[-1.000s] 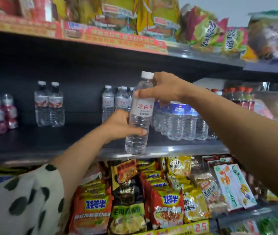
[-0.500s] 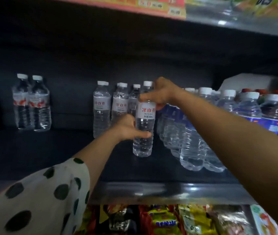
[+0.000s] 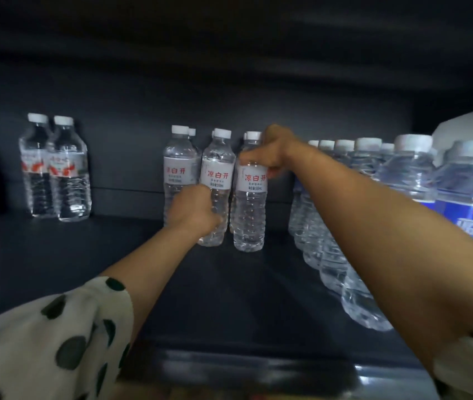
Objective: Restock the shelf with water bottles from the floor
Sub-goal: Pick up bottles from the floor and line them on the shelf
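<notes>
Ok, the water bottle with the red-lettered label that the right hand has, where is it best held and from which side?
Hold the water bottle at its narrow shoulder above the label, coming from the right as the right hand does. It stands upright on the shelf, another bottle stands close on its left with the left hand on it.

Shop; shelf of bottled water

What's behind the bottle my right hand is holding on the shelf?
Behind the held bottle in the right hand, one more white cap peeks out, so another bottle stands there. Its body is covered; anything farther back is hidden.
</notes>
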Available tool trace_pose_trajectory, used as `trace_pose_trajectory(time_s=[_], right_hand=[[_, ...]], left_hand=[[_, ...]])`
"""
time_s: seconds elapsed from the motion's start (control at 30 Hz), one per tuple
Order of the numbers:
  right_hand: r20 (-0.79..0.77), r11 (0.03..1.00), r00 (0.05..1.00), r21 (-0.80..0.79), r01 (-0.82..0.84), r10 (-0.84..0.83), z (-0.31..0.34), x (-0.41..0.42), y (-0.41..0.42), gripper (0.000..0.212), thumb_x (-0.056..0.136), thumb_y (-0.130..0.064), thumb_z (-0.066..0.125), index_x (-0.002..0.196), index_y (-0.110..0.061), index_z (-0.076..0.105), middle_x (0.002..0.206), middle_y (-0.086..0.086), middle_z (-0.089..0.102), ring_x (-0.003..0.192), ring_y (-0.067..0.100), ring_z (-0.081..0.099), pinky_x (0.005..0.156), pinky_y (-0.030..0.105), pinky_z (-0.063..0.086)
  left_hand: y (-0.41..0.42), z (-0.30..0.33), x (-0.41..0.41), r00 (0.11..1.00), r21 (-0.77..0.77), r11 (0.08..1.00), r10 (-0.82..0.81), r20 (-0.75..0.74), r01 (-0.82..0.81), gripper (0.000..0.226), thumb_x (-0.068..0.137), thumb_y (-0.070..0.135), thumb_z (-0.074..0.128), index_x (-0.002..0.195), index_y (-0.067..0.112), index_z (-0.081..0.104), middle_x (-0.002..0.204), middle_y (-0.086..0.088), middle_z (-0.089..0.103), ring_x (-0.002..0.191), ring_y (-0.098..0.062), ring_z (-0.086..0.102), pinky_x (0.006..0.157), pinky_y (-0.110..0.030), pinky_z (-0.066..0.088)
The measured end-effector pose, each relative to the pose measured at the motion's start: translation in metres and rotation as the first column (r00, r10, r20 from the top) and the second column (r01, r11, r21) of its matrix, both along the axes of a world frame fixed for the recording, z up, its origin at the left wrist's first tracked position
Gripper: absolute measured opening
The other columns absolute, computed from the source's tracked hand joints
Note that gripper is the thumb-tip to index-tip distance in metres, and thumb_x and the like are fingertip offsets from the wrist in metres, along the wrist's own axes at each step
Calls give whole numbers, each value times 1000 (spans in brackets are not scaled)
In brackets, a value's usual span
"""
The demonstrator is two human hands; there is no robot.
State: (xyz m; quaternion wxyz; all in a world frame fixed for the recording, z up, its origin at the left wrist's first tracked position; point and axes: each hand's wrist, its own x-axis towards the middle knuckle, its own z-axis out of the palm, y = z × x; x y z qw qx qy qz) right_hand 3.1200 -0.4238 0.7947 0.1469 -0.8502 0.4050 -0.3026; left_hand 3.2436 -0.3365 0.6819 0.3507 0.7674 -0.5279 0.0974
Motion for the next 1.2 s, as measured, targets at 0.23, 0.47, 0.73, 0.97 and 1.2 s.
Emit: trace_pose_trajectory(time_s=[0.23,0.47,0.73,0.97,1.2], right_hand=[[-15,1000,1000,-2,19,-19,1,8,-6,26,74,-30,75,78,-7,64,73,6,69,62,17,69,48,22,50],[30,998,999,63,10,-11,-1,9,-10,24,75,-27,76,81,-8,63,76,6,70,63,15,68,50,24,53],[111,979,993,197,-54,32,0,2,5,59,69,-29,85,109,-2,51,101,13,69,82,26,71,77,42,59],[38,992,996,108,73,-77,-1,-15,40,58,79,-25,77,123,-5,45,123,13,55,84,23,61,64,26,55],[-339,949,922,-303,81,-187,-50,-39,142,43,78,-25,73,116,-11,58,111,6,60,98,24,56,77,28,44]], left_hand=[[-1,-2,11,999,14,999,45,-29,-44,29,79,17,73,103,7,59,106,-11,64,99,-27,62,86,-34,52],[1,-1,11,993,-4,999,31,-118,-32,25,80,17,73,99,8,59,104,-9,64,97,-26,62,76,-29,46],[9,1,14,985,33,999,-33,-166,39,30,77,16,76,103,11,61,104,-5,64,99,-24,61,74,-27,42],[40,21,6,999,56,998,-16,-45,19,25,76,18,78,83,13,54,84,-1,55,79,-19,53,61,-25,38],[121,21,-23,989,68,989,-133,70,128,24,77,17,73,95,11,59,99,-8,62,93,-27,61,76,-35,52]])
